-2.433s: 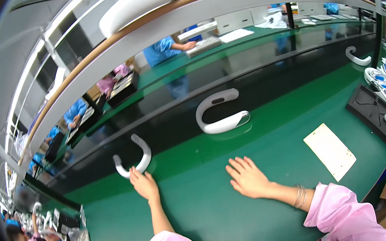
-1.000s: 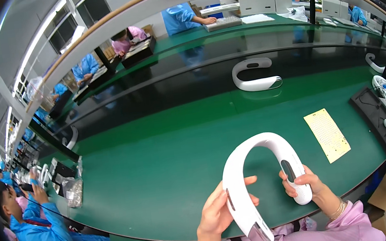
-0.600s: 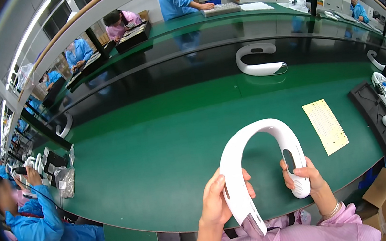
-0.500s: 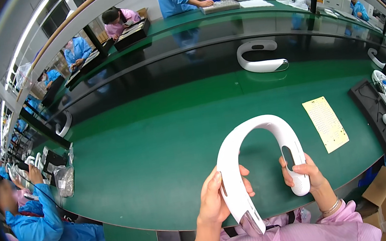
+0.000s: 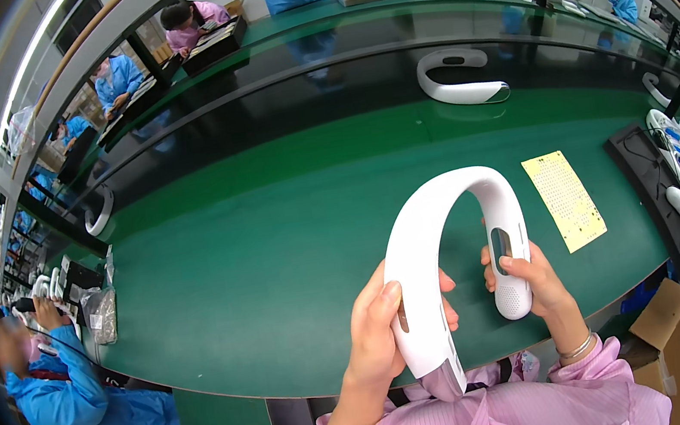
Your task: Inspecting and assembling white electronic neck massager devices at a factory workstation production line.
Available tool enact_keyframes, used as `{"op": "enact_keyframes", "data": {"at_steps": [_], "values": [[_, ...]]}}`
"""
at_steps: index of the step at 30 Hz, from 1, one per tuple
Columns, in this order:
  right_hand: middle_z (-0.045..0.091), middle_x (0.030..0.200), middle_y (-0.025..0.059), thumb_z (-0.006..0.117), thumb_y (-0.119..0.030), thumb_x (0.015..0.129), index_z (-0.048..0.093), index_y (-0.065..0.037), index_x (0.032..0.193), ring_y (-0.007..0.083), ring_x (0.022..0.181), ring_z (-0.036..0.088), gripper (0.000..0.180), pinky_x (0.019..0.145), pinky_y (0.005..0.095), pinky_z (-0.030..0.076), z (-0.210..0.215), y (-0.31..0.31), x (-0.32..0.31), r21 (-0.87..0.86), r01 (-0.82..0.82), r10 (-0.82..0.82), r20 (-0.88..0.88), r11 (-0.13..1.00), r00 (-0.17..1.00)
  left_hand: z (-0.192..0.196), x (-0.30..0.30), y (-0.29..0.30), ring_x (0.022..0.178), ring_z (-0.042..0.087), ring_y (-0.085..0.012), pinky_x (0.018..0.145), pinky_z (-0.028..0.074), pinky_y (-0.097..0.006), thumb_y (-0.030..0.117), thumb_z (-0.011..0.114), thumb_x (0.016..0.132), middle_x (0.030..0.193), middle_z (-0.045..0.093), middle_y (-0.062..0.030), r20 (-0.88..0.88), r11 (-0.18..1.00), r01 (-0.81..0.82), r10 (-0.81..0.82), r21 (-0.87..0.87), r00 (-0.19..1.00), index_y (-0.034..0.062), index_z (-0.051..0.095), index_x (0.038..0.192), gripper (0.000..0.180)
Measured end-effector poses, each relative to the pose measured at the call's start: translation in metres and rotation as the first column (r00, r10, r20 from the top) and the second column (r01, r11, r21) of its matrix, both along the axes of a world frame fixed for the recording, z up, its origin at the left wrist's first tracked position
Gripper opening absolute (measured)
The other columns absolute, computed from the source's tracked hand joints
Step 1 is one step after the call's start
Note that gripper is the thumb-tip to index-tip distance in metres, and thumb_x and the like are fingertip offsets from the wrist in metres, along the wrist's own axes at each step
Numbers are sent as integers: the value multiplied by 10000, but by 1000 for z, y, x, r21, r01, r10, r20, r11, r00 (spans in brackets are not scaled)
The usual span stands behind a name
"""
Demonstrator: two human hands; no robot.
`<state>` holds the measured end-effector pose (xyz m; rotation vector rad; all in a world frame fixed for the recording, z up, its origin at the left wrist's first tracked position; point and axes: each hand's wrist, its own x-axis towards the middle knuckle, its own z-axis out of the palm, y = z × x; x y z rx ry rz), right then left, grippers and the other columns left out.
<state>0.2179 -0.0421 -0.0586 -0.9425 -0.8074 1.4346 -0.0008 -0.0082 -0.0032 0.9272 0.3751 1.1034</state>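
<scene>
A white U-shaped neck fan [image 5: 424, 240] is held over the green table, its curve pointing away from me. My left hand [image 5: 375, 320] is closed round the left arm of the fan, with the thumb beside a dark oval opening and fingertips showing on the inner side. Around the other arm, my right hand [image 5: 538, 276] is closed, its thumb on a dark oval window above a perforated end. The lower left end of the fan has a greyish, see-through tip, close to my pink clothing.
A similar neck fan [image 5: 465, 93] lies on the far dark strip. Right of my hands are a yellow printed sheet [image 5: 566, 200] and a black tray [image 5: 651, 208] with white parts. A bagged item [image 5: 101, 316] lies at the left edge, near a seated co-worker [image 5: 80, 405] in blue.
The neck fan has come up and tilted slightly in my hands, both still gripping it. The whole view has shifted a little, so the table's things sit higher and further left.
</scene>
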Motion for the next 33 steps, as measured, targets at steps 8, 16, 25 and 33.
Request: {"op": "enact_keyframes", "data": {"at_steps": [8, 16, 25, 33], "values": [[587, 951, 93, 607, -139, 827, 443, 11, 1195, 166, 758, 602, 429, 683, 314, 526, -9, 5, 2, -57, -26, 25, -8, 998, 1000, 10, 5, 0, 657, 643, -222, 568, 557, -322, 283, 372, 936, 982, 595, -206, -71, 998, 21, -25, -62, 997, -95, 406, 1202, 463], [589, 958, 102, 613, -143, 820, 406, 20, 1276, 182, 784, 607, 527, 717, 306, 526, -11, 9, 0, -95, -28, 29, 10, 995, 1000, 18, 14, -2, 637, 650, -222, 560, 563, -330, 316, 423, 912, 975, 598, -220, -125, 997, 8, -17, -76, 992, -107, 413, 1193, 508], [606, 968, 124, 644, -128, 791, 445, 33, 1232, 164, 758, 610, 509, 696, 292, 526, 12, 17, 44, -42, -24, 35, 274, 999, 961, -17, 5, 0, 899, 649, -318, 754, 552, -418, 391, 543, 894, 1066, 578, -241, -4, 962, 267, -268, -61, 963, -59, 339, 1296, 637], [561, 1053, 141, 676, -95, 745, 490, -53, 1251, 293, 946, 554, 542, 840, 371, 451, 51, 42, 35, 286, -238, -229, 944, 928, 239, -60, 3, 27, 608, 497, -126, 552, 456, -272, 336, 556, 908, 747, 491, -36, -41, 960, 84, -98, -267, 994, -17, 465, 1190, 461]]}}
